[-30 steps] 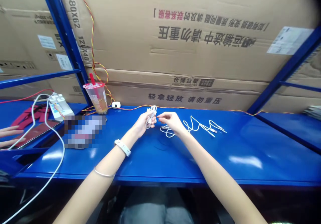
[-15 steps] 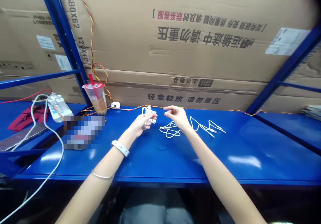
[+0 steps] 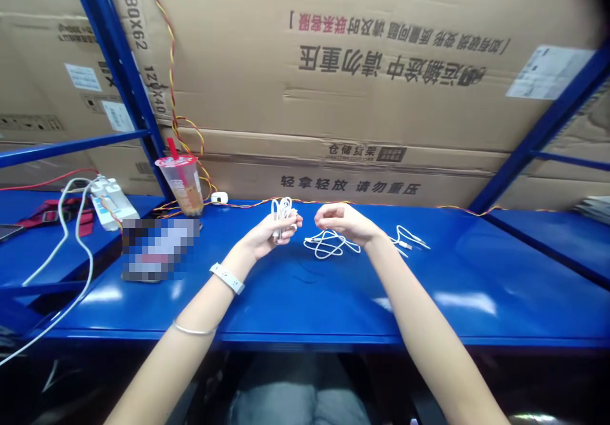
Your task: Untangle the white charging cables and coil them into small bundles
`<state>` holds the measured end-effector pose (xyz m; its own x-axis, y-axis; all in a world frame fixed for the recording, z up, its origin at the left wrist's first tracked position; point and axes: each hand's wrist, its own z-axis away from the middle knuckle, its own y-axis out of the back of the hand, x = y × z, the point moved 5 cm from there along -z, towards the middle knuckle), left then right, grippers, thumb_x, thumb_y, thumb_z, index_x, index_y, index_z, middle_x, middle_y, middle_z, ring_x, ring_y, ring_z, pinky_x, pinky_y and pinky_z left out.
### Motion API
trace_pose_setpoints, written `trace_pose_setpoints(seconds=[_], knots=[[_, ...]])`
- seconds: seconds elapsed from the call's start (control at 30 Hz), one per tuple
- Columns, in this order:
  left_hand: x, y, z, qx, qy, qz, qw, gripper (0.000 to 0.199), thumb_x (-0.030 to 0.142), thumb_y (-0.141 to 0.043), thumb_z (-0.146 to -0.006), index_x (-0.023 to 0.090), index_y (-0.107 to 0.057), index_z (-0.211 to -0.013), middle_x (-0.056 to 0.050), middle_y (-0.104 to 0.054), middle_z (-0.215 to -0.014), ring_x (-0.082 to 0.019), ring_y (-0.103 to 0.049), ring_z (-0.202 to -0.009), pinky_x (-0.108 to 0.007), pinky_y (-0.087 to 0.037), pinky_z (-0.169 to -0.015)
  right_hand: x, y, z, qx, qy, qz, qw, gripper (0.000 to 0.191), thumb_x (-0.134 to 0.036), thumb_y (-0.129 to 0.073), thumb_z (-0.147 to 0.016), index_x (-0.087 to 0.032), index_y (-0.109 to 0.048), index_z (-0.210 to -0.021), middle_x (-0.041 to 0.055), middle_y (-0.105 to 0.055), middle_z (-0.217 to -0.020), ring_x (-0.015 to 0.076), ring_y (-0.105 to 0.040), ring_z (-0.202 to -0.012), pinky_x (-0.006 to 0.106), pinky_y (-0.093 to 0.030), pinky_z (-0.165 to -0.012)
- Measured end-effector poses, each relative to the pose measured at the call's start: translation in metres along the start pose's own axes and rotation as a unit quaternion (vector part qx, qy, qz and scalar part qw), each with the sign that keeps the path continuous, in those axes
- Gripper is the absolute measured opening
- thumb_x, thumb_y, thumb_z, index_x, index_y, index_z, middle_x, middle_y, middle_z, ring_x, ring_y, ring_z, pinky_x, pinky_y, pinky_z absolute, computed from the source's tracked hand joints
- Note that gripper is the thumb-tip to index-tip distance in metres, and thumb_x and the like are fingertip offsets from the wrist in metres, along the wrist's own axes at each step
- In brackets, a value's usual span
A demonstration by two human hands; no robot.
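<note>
My left hand [image 3: 269,234] is closed around a bundled white cable [image 3: 282,212], whose loops stick up above the fingers. Just to the right, my right hand [image 3: 347,222] hovers over the blue shelf [image 3: 305,304] with its fingers curled and slightly apart, and nothing shows between them. A loosely looped white cable [image 3: 328,247] lies below the right hand. More white cable [image 3: 410,237] with a metal plug lies to the right of the right wrist, which hides part of it.
At the left stand a drink cup [image 3: 183,187] with a red straw, a white power strip [image 3: 112,202] and a blurred flat object [image 3: 159,250]. A small white case [image 3: 219,198] sits near the back. Large cardboard boxes [image 3: 248,63] rise behind, between blue posts.
My right hand has shifted slightly right and now covers other parts of the cables. My left hand still holds the bundle, turned a little. At the far left, the red strap and nearby items look shifted.
</note>
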<state>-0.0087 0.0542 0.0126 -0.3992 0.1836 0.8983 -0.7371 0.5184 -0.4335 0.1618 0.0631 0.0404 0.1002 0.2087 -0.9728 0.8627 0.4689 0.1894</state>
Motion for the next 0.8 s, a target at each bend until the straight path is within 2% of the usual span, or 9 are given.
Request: trace_pose_setpoints(seconds=[0.23, 0.5, 0.6, 0.67, 0.8], knots=[[0.001, -0.008, 0.003, -0.033, 0.011, -0.064, 0.997, 0.026, 0.029, -0.076, -0.068, 0.011, -0.061, -0.081, -0.002, -0.058, -0.073, -0.001, -0.036, -0.047, -0.016, -0.022, -0.041, -0.004, 0.002, 0.003, -0.007, 0.055, -0.016, 0.998, 0.033, -0.049, -0.068, -0.071, -0.016, -0.065, -0.074, 0.0049, -0.06, -0.078, 0.016, -0.054, -0.076, 0.03, -0.046, -0.075], [0.005, -0.003, 0.008, -0.07, -0.008, -0.111, 0.991, 0.024, 0.029, -0.076, -0.067, 0.012, -0.063, -0.076, -0.001, -0.056, -0.065, -0.002, -0.035, -0.043, -0.018, -0.023, -0.041, -0.01, -0.004, 0.006, -0.049, 0.042, 0.047, 0.997, 0.028, -0.043, -0.072, -0.068, -0.016, -0.066, -0.069, 0.0045, -0.063, -0.078, 0.0159, -0.057, -0.073, 0.029, -0.046, -0.071], [0.005, 0.0, 0.011, -0.065, 0.029, -0.198, 0.978, 0.022, 0.026, -0.077, -0.063, 0.013, -0.064, -0.074, -0.006, -0.063, -0.072, -0.005, -0.043, -0.048, -0.018, -0.023, -0.041, -0.007, -0.003, 0.01, -0.068, 0.028, 0.073, 0.995, 0.024, -0.04, -0.073, -0.068, -0.016, -0.07, -0.071, 0.0038, -0.065, -0.077, 0.0154, -0.059, -0.072, 0.028, -0.047, -0.071], [0.004, 0.003, 0.012, -0.051, 0.049, -0.252, 0.965, 0.022, 0.026, -0.078, -0.06, 0.013, -0.065, -0.073, -0.008, -0.064, -0.072, -0.01, -0.051, -0.055, -0.019, -0.026, -0.042, -0.001, -0.004, 0.014, -0.102, 0.006, 0.108, 0.989, 0.024, -0.039, -0.072, -0.069, -0.016, -0.072, -0.075, 0.0037, -0.067, -0.077, 0.0152, -0.059, -0.071, 0.027, -0.046, -0.069], [0.004, 0.008, 0.009, 0.01, 0.023, -0.261, 0.965, 0.022, 0.029, -0.077, -0.059, 0.015, -0.066, -0.071, -0.005, -0.063, -0.064, -0.015, -0.055, -0.057, -0.022, -0.033, -0.045, 0.011, -0.012, 0.022, -0.164, -0.013, 0.191, 0.968, 0.025, -0.038, -0.069, -0.073, -0.015, -0.074, -0.081, 0.0053, -0.069, -0.08, 0.016, -0.06, -0.073, 0.026, -0.045, -0.065]])
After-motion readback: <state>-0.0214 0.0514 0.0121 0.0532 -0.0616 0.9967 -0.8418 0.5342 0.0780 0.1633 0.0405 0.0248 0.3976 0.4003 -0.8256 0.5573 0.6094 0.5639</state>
